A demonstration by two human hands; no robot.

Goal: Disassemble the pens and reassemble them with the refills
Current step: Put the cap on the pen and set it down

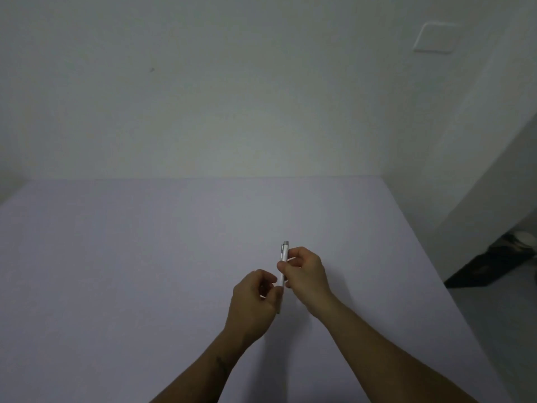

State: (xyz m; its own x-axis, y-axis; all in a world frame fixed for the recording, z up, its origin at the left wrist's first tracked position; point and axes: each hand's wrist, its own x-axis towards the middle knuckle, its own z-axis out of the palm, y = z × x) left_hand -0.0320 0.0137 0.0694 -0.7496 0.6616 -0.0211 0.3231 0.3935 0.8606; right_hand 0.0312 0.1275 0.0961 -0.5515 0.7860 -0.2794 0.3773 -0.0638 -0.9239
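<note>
Pen (284, 261): white, light, stiff, slick; we judge.
Right hand (305, 271): fingers pinched round upper barrel.
Left hand (255, 295): fingers closed on lower end.
Hold: grip either side of the joint, we reckon.

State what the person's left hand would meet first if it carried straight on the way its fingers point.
Probably the slim white plastic pen it already pinches at the lower end, then the right hand gripping the upper barrel. Depth is unclear in this one view.

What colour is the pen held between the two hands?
White, slim plastic pen with a silver-grey clip and top button, seen in the head view.
</note>
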